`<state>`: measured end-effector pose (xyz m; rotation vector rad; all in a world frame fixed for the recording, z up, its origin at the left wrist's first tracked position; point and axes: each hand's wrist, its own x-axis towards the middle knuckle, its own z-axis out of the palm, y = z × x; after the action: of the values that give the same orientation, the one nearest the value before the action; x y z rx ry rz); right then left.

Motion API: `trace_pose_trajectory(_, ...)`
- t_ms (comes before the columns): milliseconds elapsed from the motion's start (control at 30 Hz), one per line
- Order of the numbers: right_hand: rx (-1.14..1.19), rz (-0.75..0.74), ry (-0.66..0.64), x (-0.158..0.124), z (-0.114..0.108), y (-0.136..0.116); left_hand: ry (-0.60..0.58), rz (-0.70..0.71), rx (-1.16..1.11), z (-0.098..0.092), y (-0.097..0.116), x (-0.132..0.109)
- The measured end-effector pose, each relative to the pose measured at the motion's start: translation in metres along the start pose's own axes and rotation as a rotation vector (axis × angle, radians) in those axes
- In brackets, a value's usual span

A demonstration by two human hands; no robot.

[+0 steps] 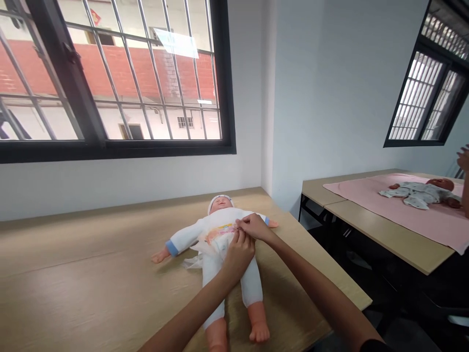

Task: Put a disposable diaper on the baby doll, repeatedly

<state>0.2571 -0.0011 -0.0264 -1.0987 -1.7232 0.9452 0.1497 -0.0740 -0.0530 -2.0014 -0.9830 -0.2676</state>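
A baby doll (208,227) in a white suit with blue cuffs lies on its back, its head toward the wall and its bare feet toward me. Around its hips is a white diaper (220,244) with a coloured print along the waist. At the right side of that waist, my left hand (240,254) has its fingers closed on the diaper's edge. My right hand (255,227) pinches the same edge just above it, the two hands nearly touching. The diaper's left side tab (194,262) spreads loose beside the doll's hip. My fingers partly hide the right side.
The doll lies on a wooden table (91,293) against the wall, below a barred window (146,73). To the right, a second table (381,234) carries a pink cloth (366,195) and another doll (417,193). Another person's hand (463,159) shows at the right edge.
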Motion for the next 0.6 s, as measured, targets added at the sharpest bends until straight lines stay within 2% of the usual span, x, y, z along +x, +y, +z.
trace_pose_trajectory(67,0.116,-0.017,-0.018,-0.003,-0.003,0.000,0.038,-0.027,-0.003,0.000,0.000,-0.001)
trace_pose_trajectory(133,0.291,-0.023,0.027,-0.006,-0.009,0.004,0.057,-0.068,-0.016,-0.001,0.000,-0.002)
trace_pose_trajectory(233,0.483,-0.023,0.245,-0.009,-0.019,0.020,0.037,-0.134,-0.023,-0.004,0.000,-0.002)
trace_pose_trajectory(300,0.505,-0.002,0.384,-0.012,-0.022,0.037,0.002,-0.161,-0.022,-0.006,-0.001,-0.002)
trace_pose_trajectory(367,0.487,0.015,0.450,-0.015,-0.022,0.053,-0.027,-0.168,-0.024,-0.008,-0.001,-0.001)
trace_pose_trajectory(467,0.456,0.012,0.463,-0.017,-0.016,0.070,-0.052,-0.170,-0.037,-0.010,-0.001,0.000)
trace_pose_trajectory(600,0.472,0.035,0.484,-0.017,-0.007,0.081,-0.062,-0.161,-0.049,-0.012,-0.002,0.000)
